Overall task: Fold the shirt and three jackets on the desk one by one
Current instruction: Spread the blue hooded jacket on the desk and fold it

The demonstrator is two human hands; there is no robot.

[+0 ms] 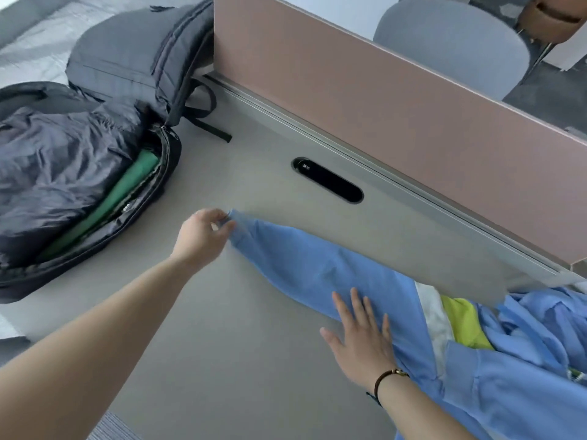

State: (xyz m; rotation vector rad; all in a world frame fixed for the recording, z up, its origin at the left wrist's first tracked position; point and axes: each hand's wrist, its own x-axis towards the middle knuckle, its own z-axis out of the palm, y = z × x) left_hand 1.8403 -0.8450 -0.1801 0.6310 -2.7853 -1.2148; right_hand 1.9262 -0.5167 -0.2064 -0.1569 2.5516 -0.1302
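A light blue jacket (pixel 495 385) lies crumpled at the right of the grey desk (pixel 247 344), with white and lime-green lining showing. One blue sleeve (pixel 305 265) stretches left across the desk. My left hand (pixel 203 236) pinches the cuff end of that sleeve. My right hand (pixel 362 335) lies flat with straight fingers on the sleeve near the shoulder. More blue cloth is bunched at the far right edge (pixel 540 309).
An open black backpack (pixel 95 201) at the left holds dark cloth and a green folded item (pixel 127 192). A grey backpack (pixel 133 61) stands behind it. A pink divider panel (pixel 381 100) bounds the desk's back, with a black cable slot (pixel 327 180) in front of it.
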